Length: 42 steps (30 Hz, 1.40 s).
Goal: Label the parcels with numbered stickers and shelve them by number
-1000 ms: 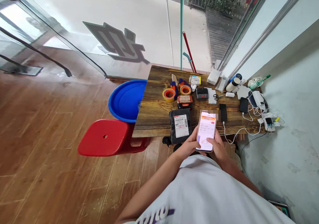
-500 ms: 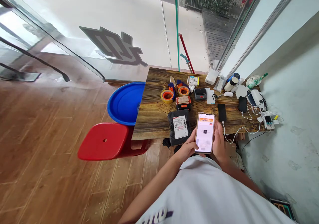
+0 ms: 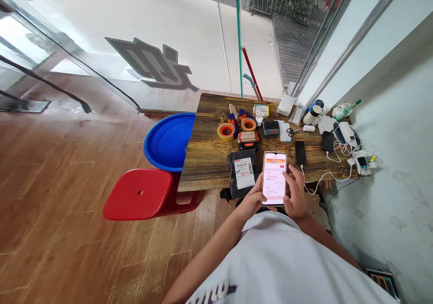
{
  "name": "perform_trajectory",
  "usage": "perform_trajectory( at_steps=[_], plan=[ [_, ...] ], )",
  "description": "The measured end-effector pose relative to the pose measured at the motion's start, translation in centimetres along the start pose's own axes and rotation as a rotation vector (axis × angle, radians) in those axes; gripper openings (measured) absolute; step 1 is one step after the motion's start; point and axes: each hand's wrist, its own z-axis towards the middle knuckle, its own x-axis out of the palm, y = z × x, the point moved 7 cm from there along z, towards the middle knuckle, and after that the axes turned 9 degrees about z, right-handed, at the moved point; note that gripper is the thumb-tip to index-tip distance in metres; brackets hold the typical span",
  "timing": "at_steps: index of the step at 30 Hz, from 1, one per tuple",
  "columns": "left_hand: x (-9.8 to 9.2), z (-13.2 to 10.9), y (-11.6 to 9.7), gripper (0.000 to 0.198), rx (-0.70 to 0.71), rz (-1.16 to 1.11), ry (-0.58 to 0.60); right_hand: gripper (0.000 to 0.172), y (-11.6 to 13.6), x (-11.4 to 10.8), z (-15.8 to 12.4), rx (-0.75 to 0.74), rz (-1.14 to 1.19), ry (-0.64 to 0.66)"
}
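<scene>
A lit smartphone point(image 3: 274, 177) is held upright at the near edge of the table, showing a page with an orange banner and lines of text. My left hand point(image 3: 252, 200) is closed around its lower left side, thumb on the lower left of the screen. At the right side, my right hand point(image 3: 295, 193) has its fingers apart, with the index fingertip over the right part of the screen and the thumb by the lower right edge. Left of the phone lies a black wrapped parcel point(image 3: 242, 173) with a white label. A dark phone point(image 3: 300, 152) rests on the table beyond my right hand.
On the wooden table point(image 3: 203, 159) are tape dispensers point(image 3: 227, 131), a small black printer point(image 3: 271, 128), scissors point(image 3: 293, 132), a bottle point(image 3: 312, 113) and tangled white cables point(image 3: 344, 148). A red stool point(image 3: 138, 193) and a blue round tub point(image 3: 169, 139) stand left. A wall is right.
My right hand has shifted from the phone's right side, bringing its index finger over the screen. The screen now shows lines of text instead of a mostly blank page.
</scene>
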Motion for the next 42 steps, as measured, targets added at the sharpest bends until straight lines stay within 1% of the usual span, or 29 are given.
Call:
perform_trajectory(
  at_steps=[3, 6, 9, 12, 14, 15, 17, 20, 23, 27, 31, 33, 37, 42],
  plan=[
    [0.0, -0.1, -0.1, 0.101, 0.001, 0.007, -0.015, 0.055, -0.3, -0.3, -0.3, 0.042, -0.052, -0.039],
    [-0.1, -0.2, -0.1, 0.103, -0.009, 0.014, -0.023, 0.052, -1.4, -0.6, -1.2, 0.116, -0.059, -0.080],
    [-0.2, -0.3, -0.1, 0.105, -0.007, 0.002, -0.024, 0.048, -2.3, -0.7, -1.8, 0.163, -0.051, -0.078],
    [-0.1, -0.5, -0.1, 0.110, -0.008, -0.017, 0.000, 0.050, -2.0, -0.9, -1.8, 0.117, -0.033, -0.114],
    [0.0, -0.5, -0.1, 0.113, -0.012, -0.025, 0.015, 0.054, -1.5, -0.7, -1.7, 0.089, 0.030, -0.162],
    [-0.1, -0.6, 0.0, 0.114, -0.012, -0.026, 0.015, 0.057, -1.4, -0.4, -1.6, 0.110, 0.086, -0.175],
    [-0.3, -0.7, 0.1, 0.113, -0.007, -0.022, -0.005, 0.061, -2.0, 0.6, -1.5, 0.243, 0.246, -0.190],
    [-0.5, -0.9, 0.5, 0.109, -0.015, -0.012, -0.033, 0.064, -3.2, 2.6, -2.0, 0.528, 0.533, -0.218],
    [-0.5, -1.1, 0.8, 0.107, -0.018, -0.002, -0.024, 0.059, -3.8, 3.9, -2.2, 0.725, 0.729, -0.239],
    [-0.4, -1.1, 1.0, 0.107, -0.025, 0.005, -0.013, 0.053, -4.6, 4.6, -2.1, 0.932, 0.849, -0.258],
    [-0.6, -1.2, 1.2, 0.107, -0.016, -0.006, 0.005, 0.055, -5.4, 5.1, -1.9, 1.081, 0.877, -0.298],
    [-0.8, -1.4, 1.3, 0.107, -0.010, -0.013, 0.004, 0.055, -5.4, 5.3, -1.4, 1.087, 0.862, -0.292],
    [-1.2, -1.7, 1.1, 0.105, -0.003, -0.011, -0.017, 0.052, -4.6, 5.3, -0.1, 1.034, 0.884, -0.269],
    [-0.8, -1.8, 0.5, 0.106, -0.005, 0.011, -0.028, 0.050, -3.8, 5.0, 0.5, 1.016, 0.901, -0.260]
  ],
)
